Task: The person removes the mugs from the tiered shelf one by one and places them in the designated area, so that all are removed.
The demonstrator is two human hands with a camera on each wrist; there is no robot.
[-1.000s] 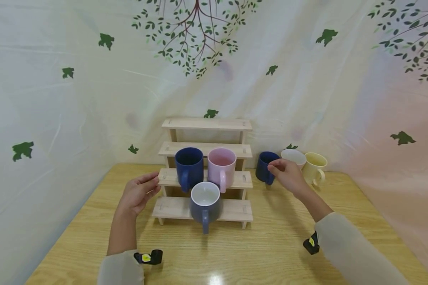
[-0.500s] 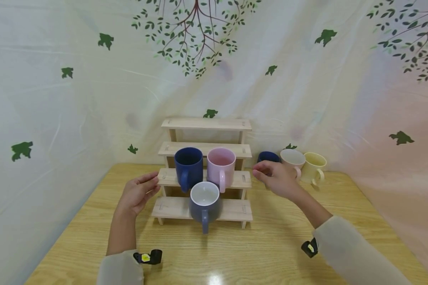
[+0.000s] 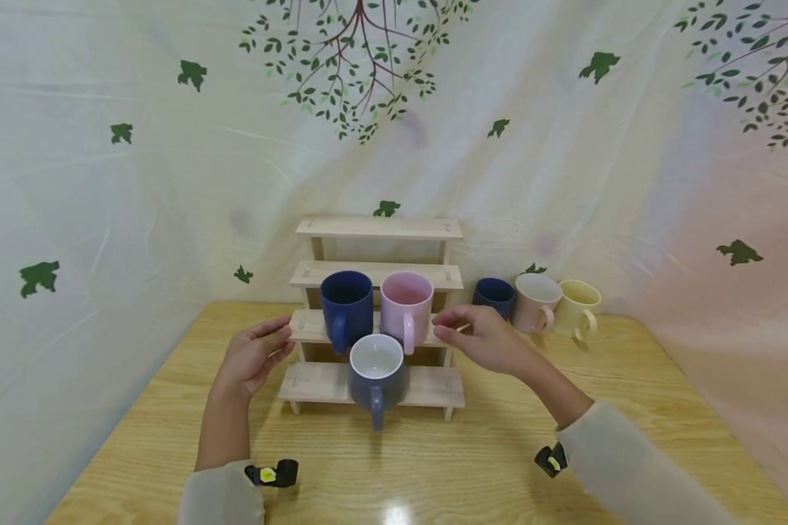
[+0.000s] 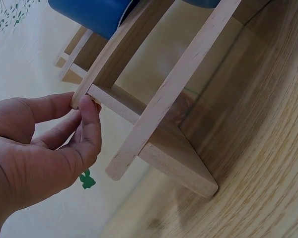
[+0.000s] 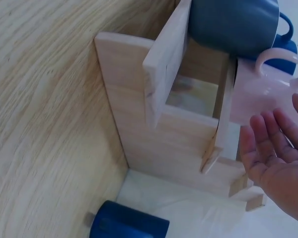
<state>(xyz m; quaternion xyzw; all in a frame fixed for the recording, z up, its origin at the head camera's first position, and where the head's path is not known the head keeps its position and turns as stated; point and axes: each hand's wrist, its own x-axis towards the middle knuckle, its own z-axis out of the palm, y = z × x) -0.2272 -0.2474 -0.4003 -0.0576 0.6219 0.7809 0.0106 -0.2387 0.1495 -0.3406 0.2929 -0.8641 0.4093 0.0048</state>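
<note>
A tiered wooden shelf [image 3: 315, 383] stands mid-table. My left hand [image 3: 252, 357] pinches the left end of its second step from the bottom, thumb and fingers meeting at the board's tip [image 4: 79, 96]. On that step sit a navy mug [image 3: 346, 306] and a pink mug [image 3: 399, 313], handles facing me. A grey-blue mug [image 3: 374, 383] with a white inside stands on the bottom step. Beside the pink mug's right side is my right hand [image 3: 486, 339], holding nothing, fingers loosely bent. In the right wrist view its fingertips lie close to the pink mug [image 5: 253, 99]; contact is unclear.
At the back right of the wooden table [image 3: 394, 467] stand a second navy mug [image 3: 495, 292], partly hidden by my right hand, a pale pink mug [image 3: 532, 313] and a yellow mug [image 3: 574, 313]. A cloth backdrop [image 3: 236, 182] hangs close behind.
My right hand has left the navy mug at the back right and moved left to beside the pink mug on the shelf. My left hand stays at the shelf.
</note>
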